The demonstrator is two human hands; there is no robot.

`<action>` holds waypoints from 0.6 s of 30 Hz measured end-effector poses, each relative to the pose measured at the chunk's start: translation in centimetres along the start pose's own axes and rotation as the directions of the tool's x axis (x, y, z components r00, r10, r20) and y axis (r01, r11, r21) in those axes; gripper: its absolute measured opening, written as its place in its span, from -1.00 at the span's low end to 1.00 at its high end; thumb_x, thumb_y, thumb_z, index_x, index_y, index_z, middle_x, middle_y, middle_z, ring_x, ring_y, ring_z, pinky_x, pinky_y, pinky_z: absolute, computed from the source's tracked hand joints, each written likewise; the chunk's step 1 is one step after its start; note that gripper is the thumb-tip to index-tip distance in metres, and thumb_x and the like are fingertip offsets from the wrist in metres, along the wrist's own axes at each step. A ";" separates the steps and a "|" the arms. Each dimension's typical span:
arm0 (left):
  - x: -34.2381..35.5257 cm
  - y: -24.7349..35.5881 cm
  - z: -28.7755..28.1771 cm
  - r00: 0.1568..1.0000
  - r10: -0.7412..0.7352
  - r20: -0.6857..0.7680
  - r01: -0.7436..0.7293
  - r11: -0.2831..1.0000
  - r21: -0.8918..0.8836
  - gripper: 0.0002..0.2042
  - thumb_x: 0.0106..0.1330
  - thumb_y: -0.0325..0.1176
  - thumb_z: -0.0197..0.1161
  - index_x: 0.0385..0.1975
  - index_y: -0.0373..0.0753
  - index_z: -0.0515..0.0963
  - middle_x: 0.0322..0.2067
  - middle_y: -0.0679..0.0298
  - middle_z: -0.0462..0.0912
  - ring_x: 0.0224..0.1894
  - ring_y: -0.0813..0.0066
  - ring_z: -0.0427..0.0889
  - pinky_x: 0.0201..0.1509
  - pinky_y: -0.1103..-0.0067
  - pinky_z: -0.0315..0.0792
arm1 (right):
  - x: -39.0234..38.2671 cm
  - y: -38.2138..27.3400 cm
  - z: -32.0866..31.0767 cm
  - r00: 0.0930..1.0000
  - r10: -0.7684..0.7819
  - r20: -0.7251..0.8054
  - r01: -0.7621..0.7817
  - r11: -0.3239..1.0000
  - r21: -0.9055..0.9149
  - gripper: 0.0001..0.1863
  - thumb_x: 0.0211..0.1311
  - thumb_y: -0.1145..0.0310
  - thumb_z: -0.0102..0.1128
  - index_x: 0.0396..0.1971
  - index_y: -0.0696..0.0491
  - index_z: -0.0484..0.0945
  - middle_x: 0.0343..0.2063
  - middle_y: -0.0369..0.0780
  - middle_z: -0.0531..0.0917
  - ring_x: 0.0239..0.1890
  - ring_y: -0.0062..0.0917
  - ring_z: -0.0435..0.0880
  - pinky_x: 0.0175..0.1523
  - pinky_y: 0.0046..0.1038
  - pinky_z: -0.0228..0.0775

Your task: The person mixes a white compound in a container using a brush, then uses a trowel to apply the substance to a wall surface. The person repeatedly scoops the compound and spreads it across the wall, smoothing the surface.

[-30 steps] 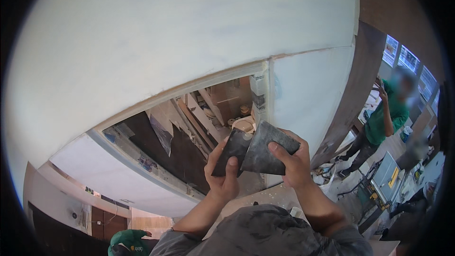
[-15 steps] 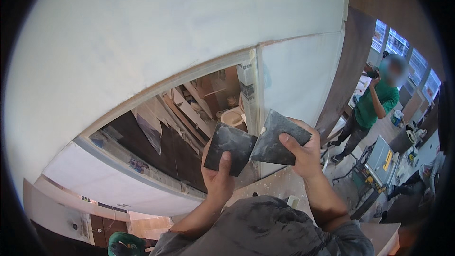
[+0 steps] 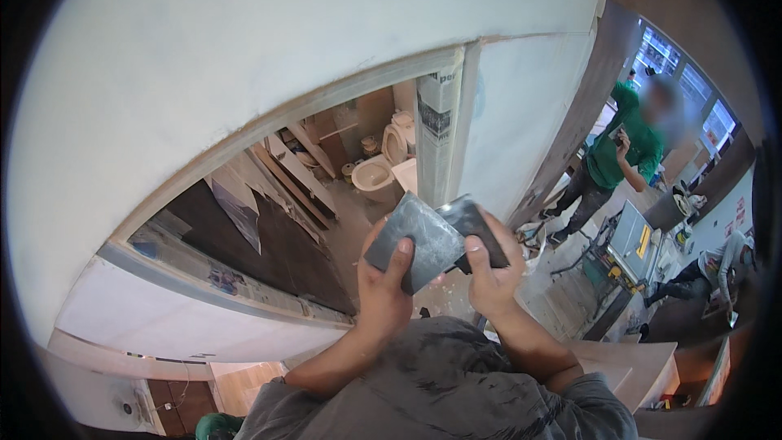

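Note:
My left hand [image 3: 384, 293] grips a flat, dark grey filler spreader [image 3: 417, 243], thumb on its face and fingers behind. It is roughly square, with pale smears. In my right hand [image 3: 497, 281] is a second, similar dark spreader [image 3: 482, 226], tilted and pinched under the thumb. The left spreader lies in front of the right one and covers part of it; their edges overlap and seem to touch. Both are held before my chest, in front of a doorway.
A white wall [image 3: 285, 49] surrounds the doorway frame [image 3: 440, 134]. Inside are a toilet [image 3: 375, 177] and leaning boards [image 3: 297, 171]. To the right stand a person in green [image 3: 639, 143] and a table saw [image 3: 634, 243]; another person [image 3: 717, 269] is low beyond it.
The two spreaders were edge to edge with the right one in front; now the left one overlaps the right. My right hand moved inward. The view shifted, revealing more of the toilet.

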State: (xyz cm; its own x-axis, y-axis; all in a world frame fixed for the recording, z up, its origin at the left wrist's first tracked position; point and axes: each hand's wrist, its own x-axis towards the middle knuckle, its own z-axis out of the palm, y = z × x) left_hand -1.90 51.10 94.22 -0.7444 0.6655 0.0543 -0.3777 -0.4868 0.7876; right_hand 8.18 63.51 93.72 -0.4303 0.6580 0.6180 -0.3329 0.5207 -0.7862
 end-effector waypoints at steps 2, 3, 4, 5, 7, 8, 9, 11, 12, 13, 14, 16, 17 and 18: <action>0.3 0.7 -1.3 1.000 -0.028 0.013 0.027 0.999 0.047 -0.50 0.50 -0.29 0.24 0.33 -0.36 0.31 0.01 0.10 0.60 -0.04 0.31 0.71 -0.20 0.41 0.75 | -0.2 0.2 0.5 0.992 0.035 0.123 -0.037 0.999 0.014 -0.63 0.40 0.48 0.21 0.13 0.33 0.59 -0.07 0.04 0.74 0.00 -0.39 0.71 0.15 -0.39 0.48; 0.5 0.9 -1.9 0.999 -0.045 0.023 0.043 0.997 0.071 -0.53 0.52 -0.31 0.22 0.31 -0.39 0.34 0.00 0.11 0.61 -0.06 0.33 0.71 -0.17 0.43 0.75 | -0.2 0.0 0.6 0.983 0.061 0.175 -0.056 0.998 -0.033 -0.65 0.44 0.45 0.19 0.13 0.31 0.59 -0.10 0.02 0.75 -0.06 -0.43 0.72 0.11 -0.41 0.50; 0.6 1.0 -2.3 0.998 -0.056 0.029 0.053 0.994 0.095 -0.54 0.52 -0.31 0.22 0.31 -0.39 0.34 -0.01 0.10 0.61 -0.08 0.34 0.72 -0.19 0.44 0.75 | -0.3 0.0 0.5 0.960 0.146 0.239 -0.135 0.989 -0.062 -0.64 0.44 0.42 0.20 0.12 0.31 0.60 -0.11 0.01 0.76 -0.07 -0.44 0.72 0.09 -0.43 0.50; 0.8 0.9 -2.8 0.996 -0.079 0.044 0.073 0.990 0.117 -0.54 0.52 -0.32 0.22 0.31 -0.40 0.34 -0.02 0.10 0.62 -0.10 0.35 0.72 -0.20 0.46 0.75 | -0.8 0.1 0.0 0.929 0.235 0.287 -0.214 0.971 -0.104 -0.64 0.45 0.39 0.21 0.11 0.30 0.61 -0.12 -0.01 0.76 -0.08 -0.45 0.72 0.08 -0.44 0.51; 1.1 -0.1 -3.4 0.986 -0.140 0.094 0.124 0.979 0.159 -0.55 0.52 -0.33 0.21 0.31 -0.38 0.34 -0.01 0.09 0.62 -0.10 0.34 0.72 -0.23 0.45 0.74 | -2.3 0.2 -2.0 0.803 0.473 0.363 -0.423 0.881 -0.212 -0.62 0.47 0.27 0.23 0.08 0.27 0.63 -0.16 -0.01 0.77 -0.13 -0.44 0.73 0.03 -0.44 0.52; 1.4 -1.0 -3.8 0.977 -0.175 0.123 0.151 0.972 0.182 -0.55 0.51 -0.33 0.22 0.31 -0.35 0.34 0.00 0.08 0.62 -0.08 0.32 0.72 -0.24 0.43 0.73 | -3.0 0.1 -3.4 0.787 0.515 0.339 -0.418 0.850 -0.320 -0.62 0.46 0.27 0.24 0.07 0.26 0.64 -0.17 0.00 0.76 -0.15 -0.41 0.73 0.01 -0.42 0.53; 1.8 -1.9 -4.1 0.965 -0.211 0.153 0.178 0.962 0.206 -0.56 0.51 -0.33 0.22 0.31 -0.33 0.35 0.02 0.07 0.61 -0.07 0.30 0.72 -0.26 0.41 0.73 | -3.7 -0.2 -4.8 0.770 0.557 0.311 -0.412 0.807 -0.423 -0.63 0.46 0.27 0.24 0.06 0.25 0.64 -0.17 0.02 0.76 -0.17 -0.38 0.74 -0.01 -0.40 0.53; 2.6 -4.5 -4.5 0.935 -0.300 0.191 0.233 0.922 0.309 -0.57 0.52 -0.34 0.21 0.30 -0.34 0.36 0.00 0.09 0.62 -0.09 0.34 0.72 -0.26 0.45 0.72 | -5.1 -1.8 -6.7 0.651 0.758 0.034 -0.614 0.552 -0.565 -0.68 0.38 0.35 0.29 0.02 0.22 0.67 -0.16 0.08 0.74 -0.22 -0.25 0.75 -0.07 -0.33 0.54; 3.1 -6.1 -4.6 0.914 -0.348 0.209 0.259 0.897 0.359 -0.57 0.52 -0.34 0.20 0.30 -0.34 0.36 0.00 0.10 0.63 -0.10 0.36 0.72 -0.27 0.46 0.72 | -6.7 -1.1 -8.0 0.745 0.666 -0.018 -0.555 0.606 -0.570 -0.69 0.35 0.39 0.30 0.01 0.21 0.67 -0.16 0.06 0.74 -0.22 -0.23 0.75 -0.09 -0.34 0.54; 3.7 -8.1 -4.1 0.871 -0.380 0.311 0.254 0.891 0.377 -0.60 0.52 -0.37 0.18 0.28 -0.36 0.40 -0.02 0.14 0.64 -0.12 0.38 0.73 -0.29 0.49 0.72 | -9.2 -0.2 -9.9 0.824 0.560 -0.087 -0.495 0.638 -0.590 -0.70 0.32 0.42 0.31 0.00 0.19 0.68 -0.16 0.05 0.74 -0.22 -0.20 0.75 -0.10 -0.34 0.53; 4.0 -10.0 -3.6 0.847 -0.420 0.327 0.255 0.859 0.444 -0.63 0.51 -0.37 0.19 0.23 -0.38 0.44 -0.06 0.12 0.67 -0.12 0.36 0.73 -0.22 0.47 0.69 | -10.6 0.0 -10.6 0.888 0.441 -0.128 -0.421 0.671 -0.610 -0.70 0.28 0.46 0.32 -0.01 0.18 0.68 -0.16 0.04 0.74 -0.23 -0.17 0.75 -0.12 -0.34 0.53; 3.6 -14.3 -1.8 0.791 -0.496 0.357 0.235 0.786 0.571 -0.68 0.48 -0.39 0.20 0.15 -0.41 0.52 -0.12 0.07 0.72 -0.12 0.32 0.74 -0.08 0.43 0.62 | -12.5 -0.9 -11.3 0.919 0.382 -0.100 -0.326 0.590 -0.738 -0.69 0.17 0.56 0.30 -0.05 0.09 0.71 -0.25 -0.08 0.73 -0.24 -0.16 0.73 -0.15 -0.30 0.55; 3.5 -16.3 -1.0 0.767 -0.511 0.388 0.200 0.765 0.613 -0.68 0.47 -0.39 0.20 0.13 -0.42 0.53 -0.11 0.02 0.72 -0.10 0.24 0.74 -0.03 0.40 0.60 | -13.2 -1.0 -11.5 0.920 0.381 -0.096 -0.314 0.565 -0.763 -0.67 0.15 0.57 0.29 -0.06 0.06 0.72 -0.27 -0.11 0.73 -0.24 -0.16 0.72 -0.15 -0.29 0.55; 3.2 -18.3 -0.3 0.744 -0.523 0.416 0.160 0.744 0.649 -0.68 0.45 -0.39 0.20 0.11 -0.42 0.54 -0.10 -0.03 0.72 -0.07 0.16 0.74 0.03 0.37 0.57 | -13.9 -1.0 -11.7 0.921 0.380 -0.087 -0.298 0.540 -0.787 -0.66 0.13 0.58 0.28 -0.06 0.04 0.72 -0.29 -0.13 0.72 -0.24 -0.17 0.72 -0.15 -0.27 0.56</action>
State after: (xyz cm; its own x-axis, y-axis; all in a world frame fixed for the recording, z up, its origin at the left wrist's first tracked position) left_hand 2.47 61.94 79.83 -0.1274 0.9850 -0.1162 -0.0421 0.1117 0.9928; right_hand 24.27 60.23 85.95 -0.4494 0.8513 0.2707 0.6085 0.5136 -0.6049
